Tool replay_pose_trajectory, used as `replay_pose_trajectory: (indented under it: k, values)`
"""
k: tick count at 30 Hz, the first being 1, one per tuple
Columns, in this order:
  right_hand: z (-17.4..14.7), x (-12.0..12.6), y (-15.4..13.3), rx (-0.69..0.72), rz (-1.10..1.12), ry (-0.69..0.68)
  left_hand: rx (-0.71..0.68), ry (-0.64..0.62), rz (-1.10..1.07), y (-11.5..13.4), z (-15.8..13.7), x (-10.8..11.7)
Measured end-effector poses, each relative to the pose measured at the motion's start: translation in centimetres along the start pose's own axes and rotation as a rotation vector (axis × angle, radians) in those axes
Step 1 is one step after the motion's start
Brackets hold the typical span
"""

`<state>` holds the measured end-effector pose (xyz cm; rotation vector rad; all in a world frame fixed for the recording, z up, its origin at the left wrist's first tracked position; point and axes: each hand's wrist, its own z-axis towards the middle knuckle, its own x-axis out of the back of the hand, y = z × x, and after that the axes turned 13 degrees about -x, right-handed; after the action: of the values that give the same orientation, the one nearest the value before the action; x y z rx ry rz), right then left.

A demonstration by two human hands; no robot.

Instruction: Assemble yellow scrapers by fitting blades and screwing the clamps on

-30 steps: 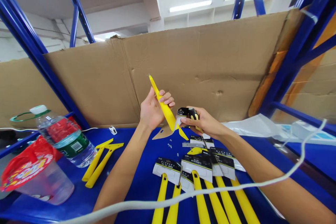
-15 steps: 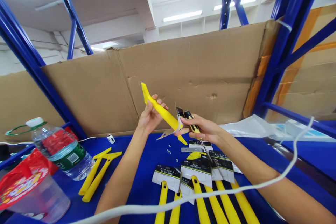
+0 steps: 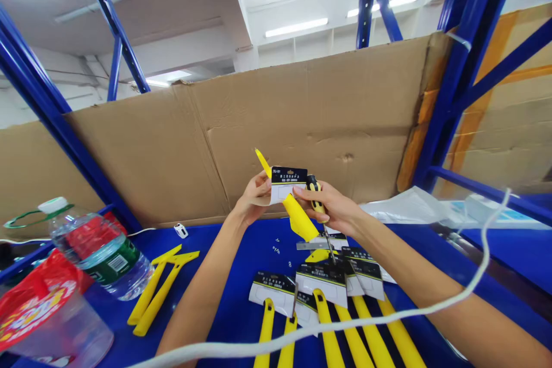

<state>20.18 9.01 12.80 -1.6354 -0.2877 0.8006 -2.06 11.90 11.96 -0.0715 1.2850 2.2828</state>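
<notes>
- One clear plastic cup with a red printed lid (image 3: 81,333) stands at eight o'clock; between eight and nine is a clear plastic bottle with a green label (image 3: 103,259).
- Two yellow plastic T-shaped tools (image 3: 161,294) lie side by side at eight o'clock on the blue table (image 3: 230,284), nearer my arm.
- My left hand (image 3: 254,192) curls around a long yellow plastic tool (image 3: 301,219); I cannot tell how every finger sits.
- That tool points to eleven and five o'clock, its middle hidden behind a black-and-white paper card (image 3: 288,191).
- My right hand (image 3: 338,205) pinches the card's three o'clock edge and clasps a black-and-yellow screwdriver (image 3: 317,196), shaft downward.
- Several yellow handles with black-and-white cards (image 3: 323,310) lie at five o'clock.
</notes>
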Motion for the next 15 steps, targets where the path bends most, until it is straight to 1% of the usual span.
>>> replay_pose_trajectory:
  k: [3, 8, 10, 12, 15]
  values:
    - [0.1, -0.1, 0.2, 0.036, -0.014, 0.062, 0.05, -0.046, 0.078, -0.2, -0.1, 0.6]
    - [0.1, -0.3, 0.2, 0.038, -0.061, 0.149, 0.113, -0.104, 0.177, -0.1, -0.2, 1.3]
    - [0.1, -0.3, 0.2, 0.064, -0.075, 0.206, 0.102, -0.101, 0.229, 0.1, -0.1, 1.1]
    - [0.2, -0.2, 0.1, 0.12, -0.091, 0.29, 0.092, -0.077, 0.245, 0.4, 0.1, 0.9]
    - [0.5, 0.3, 0.1, 0.219, -0.136, 0.439, 0.173, -0.022, 0.138, 0.8, 0.4, 0.3]
